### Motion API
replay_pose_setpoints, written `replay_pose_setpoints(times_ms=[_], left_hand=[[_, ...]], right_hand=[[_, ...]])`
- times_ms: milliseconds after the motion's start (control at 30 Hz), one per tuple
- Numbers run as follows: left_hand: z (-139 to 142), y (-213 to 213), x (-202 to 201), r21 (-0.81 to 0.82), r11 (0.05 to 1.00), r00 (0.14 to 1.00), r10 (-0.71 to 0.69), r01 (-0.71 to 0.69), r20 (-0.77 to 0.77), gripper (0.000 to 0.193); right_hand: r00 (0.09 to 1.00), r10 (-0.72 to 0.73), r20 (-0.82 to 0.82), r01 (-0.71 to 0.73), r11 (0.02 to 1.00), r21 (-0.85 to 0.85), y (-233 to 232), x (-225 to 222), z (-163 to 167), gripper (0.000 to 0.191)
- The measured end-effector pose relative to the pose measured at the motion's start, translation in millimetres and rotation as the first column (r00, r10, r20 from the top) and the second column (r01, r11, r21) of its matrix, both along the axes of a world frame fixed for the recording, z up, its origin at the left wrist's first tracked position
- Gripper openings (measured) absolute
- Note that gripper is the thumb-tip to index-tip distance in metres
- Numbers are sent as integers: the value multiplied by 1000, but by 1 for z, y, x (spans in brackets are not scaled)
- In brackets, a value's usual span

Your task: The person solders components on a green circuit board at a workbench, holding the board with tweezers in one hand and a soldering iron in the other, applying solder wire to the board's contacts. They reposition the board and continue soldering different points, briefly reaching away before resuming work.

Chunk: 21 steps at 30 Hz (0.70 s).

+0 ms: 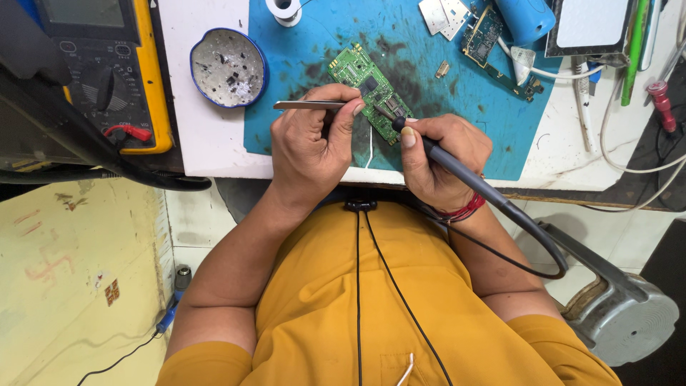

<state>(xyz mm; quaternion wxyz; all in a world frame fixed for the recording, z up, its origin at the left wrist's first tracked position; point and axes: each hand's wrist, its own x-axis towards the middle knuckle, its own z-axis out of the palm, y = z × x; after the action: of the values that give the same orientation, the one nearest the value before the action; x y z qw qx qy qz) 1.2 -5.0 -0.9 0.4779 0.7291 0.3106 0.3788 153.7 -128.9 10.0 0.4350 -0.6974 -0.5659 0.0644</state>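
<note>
A green circuit board (pixel 361 75) lies slanted on a blue mat (pixel 464 121). My left hand (pixel 311 146) grips metal tweezers (pixel 304 105), and their tips reach toward the board's near end. My right hand (pixel 443 157) holds a black soldering iron (pixel 464 175) like a pen, its tip touching the board's near end beside the tweezers. The iron's black cable loops down to the right over my yellow shirt.
A yellow multimeter (pixel 114 71) with a red probe plug stands at the left. A round blue-rimmed tin (pixel 229 68) with solder scraps sits beside the mat. Another circuit board (pixel 482 36), metal shields, a blue cylinder (pixel 525 18), cables and a red pen lie at the back right.
</note>
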Motion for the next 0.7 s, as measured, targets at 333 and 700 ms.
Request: replay_pose_setpoints(times_ms=[333, 700], left_hand=[[-1, 1, 0, -10, 1000, 1000, -4, 4, -3, 8], [0, 0, 1, -8, 1000, 1000, 2, -2, 5, 8]], right_hand=[[1000, -11, 11, 11, 1000, 4, 1, 0, 0, 9], [1000, -9, 13, 9, 1000, 0, 0, 0, -1, 10]])
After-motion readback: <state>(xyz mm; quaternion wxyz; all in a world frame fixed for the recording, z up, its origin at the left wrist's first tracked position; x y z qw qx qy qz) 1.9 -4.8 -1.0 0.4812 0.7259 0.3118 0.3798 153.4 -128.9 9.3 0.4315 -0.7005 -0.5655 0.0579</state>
